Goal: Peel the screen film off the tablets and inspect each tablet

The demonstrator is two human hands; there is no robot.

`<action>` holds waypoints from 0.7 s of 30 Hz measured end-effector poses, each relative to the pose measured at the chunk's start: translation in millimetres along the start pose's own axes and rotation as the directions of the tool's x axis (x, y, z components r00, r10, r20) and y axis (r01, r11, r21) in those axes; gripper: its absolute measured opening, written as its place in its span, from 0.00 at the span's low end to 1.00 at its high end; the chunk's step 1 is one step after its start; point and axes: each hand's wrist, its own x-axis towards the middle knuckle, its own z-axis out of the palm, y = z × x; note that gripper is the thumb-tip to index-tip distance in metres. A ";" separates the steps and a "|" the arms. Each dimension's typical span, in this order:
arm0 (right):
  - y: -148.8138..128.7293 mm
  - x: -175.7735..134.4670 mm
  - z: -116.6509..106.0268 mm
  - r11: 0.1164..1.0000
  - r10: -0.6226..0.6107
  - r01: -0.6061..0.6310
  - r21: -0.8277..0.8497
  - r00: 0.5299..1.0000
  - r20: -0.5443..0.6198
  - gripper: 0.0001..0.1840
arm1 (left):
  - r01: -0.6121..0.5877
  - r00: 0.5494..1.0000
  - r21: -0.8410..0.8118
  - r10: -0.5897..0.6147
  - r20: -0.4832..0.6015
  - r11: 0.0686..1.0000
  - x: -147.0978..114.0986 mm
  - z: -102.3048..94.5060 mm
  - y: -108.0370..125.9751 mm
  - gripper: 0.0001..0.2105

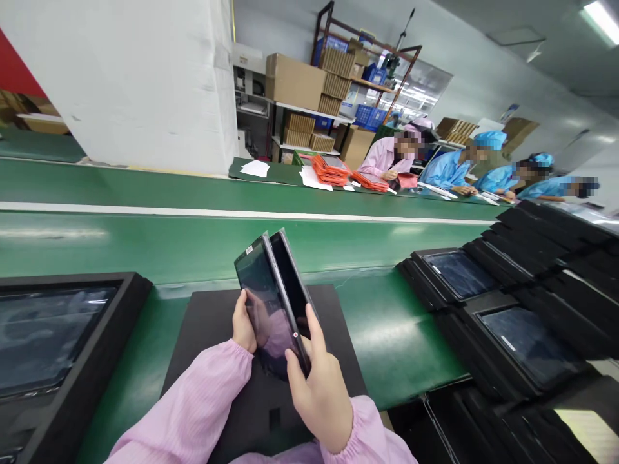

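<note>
Two dark tablets are held up at a tilt in front of me, close together and slightly fanned apart. The nearer tablet point(258, 277) has a glossy screen that reflects a pink sleeve, and a small white label near its top corner. Behind it, the other tablet point(289, 274) shows its dark face and pale edge. My left hand point(243, 325) grips the nearer tablet's left edge, thumb on the front. My right hand point(323, 390) is closed around the lower right edges, its thumb at the nearer tablet and a finger against the rear one. Some right-hand fingers are hidden.
A black board point(198, 328) lies beneath my hands on the green bench point(387, 322). To the left is a black foam tray point(138, 299) with a tablet. Stacked black trays point(546, 290) stand at right, some holding tablets. Across the conveyor, several people work near orange pouches point(329, 171).
</note>
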 end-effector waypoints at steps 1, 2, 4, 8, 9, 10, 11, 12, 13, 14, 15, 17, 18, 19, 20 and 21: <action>0.9 -0.2 -0.3 1.000 -0.016 0.016 0.004 1.000 -0.019 0.36 | 0.007 1.000 0.000 -0.007 0.000 1.000 -0.6 0.0 0.1 0.22; 1.4 -0.6 -0.5 0.999 -0.036 0.037 0.011 0.998 -0.041 0.34 | 0.019 1.000 -0.003 -0.019 -0.003 1.000 -1.4 0.4 0.3 0.22; 1.0 -1.8 -1.0 0.998 -0.054 0.057 0.031 0.994 -0.093 0.33 | 0.045 0.999 -0.017 -0.045 -0.007 0.999 -3.7 2.5 0.8 0.22; -3.8 -1.0 -3.1 0.996 -0.026 0.036 0.079 0.992 -0.120 0.33 | 0.058 0.996 -0.123 -0.066 -0.061 0.991 -8.8 9.6 2.4 0.20; -5.4 0.4 -4.0 0.996 -0.018 0.027 0.083 0.994 -0.110 0.34 | 0.049 0.995 -0.145 -0.061 -0.078 0.988 -9.8 11.5 2.9 0.18; -6.9 2.2 -4.8 0.996 -0.012 0.021 0.086 0.995 -0.099 0.35 | 0.039 0.994 -0.158 -0.054 -0.093 0.987 -10.7 13.1 3.4 0.17; -8.4 4.2 -5.6 0.996 -0.010 0.017 0.085 0.996 -0.088 0.36 | 0.031 0.994 -0.162 -0.048 -0.102 0.986 -11.4 14.3 4.1 0.16; -9.8 6.1 -6.2 0.996 -0.011 0.018 0.082 0.997 -0.079 0.36 | 0.031 0.993 -0.166 -0.049 -0.105 0.986 -11.9 15.3 4.7 0.16; -11.3 7.8 -6.5 0.997 -0.018 0.023 0.074 0.997 -0.070 0.37 | 0.039 0.993 -0.170 -0.057 -0.103 0.985 -12.4 15.9 5.4 0.17; -12.7 9.1 -6.5 0.998 -0.027 0.031 0.060 0.998 -0.064 0.37 | 0.053 0.993 -0.175 -0.071 -0.098 0.983 -12.8 16.2 6.2 0.17; -14.1 9.8 -6.4 0.998 -0.040 0.042 0.041 0.997 -0.059 0.37 | 0.068 0.992 -0.180 -0.086 -0.092 0.981 -13.2 16.4 6.9 0.18; -16.4 9.8 -5.8 0.998 -0.066 0.066 0.002 0.996 -0.052 0.38 | 0.081 0.991 -0.199 -0.100 -0.088 0.977 -13.7 16.8 8.3 0.18; -17.1 9.2 -5.4 0.997 -0.077 0.077 -0.012 0.996 -0.050 0.38 | 0.072 0.991 -0.214 -0.094 -0.092 0.974 -14.0 17.1 8.8 0.17; -17.5 8.4 -5.0 0.996 -0.086 0.085 -0.020 0.995 -0.048 0.38 | 0.060 0.992 -0.230 -0.084 -0.095 0.971 -14.1 17.5 9.3 0.16; -17.5 7.6 -4.6 0.996 -0.091 0.090 -0.025 0.995 -0.046 0.38 | 0.050 0.993 -0.245 -0.075 -0.095 0.968 -14.2 17.9 9.8 0.16; -17.3 6.8 -4.3 0.995 -0.097 0.096 -0.031 0.994 -0.044 0.38 | 0.044 0.993 -0.261 -0.070 -0.093 0.964 -14.4 18.4 10.2 0.16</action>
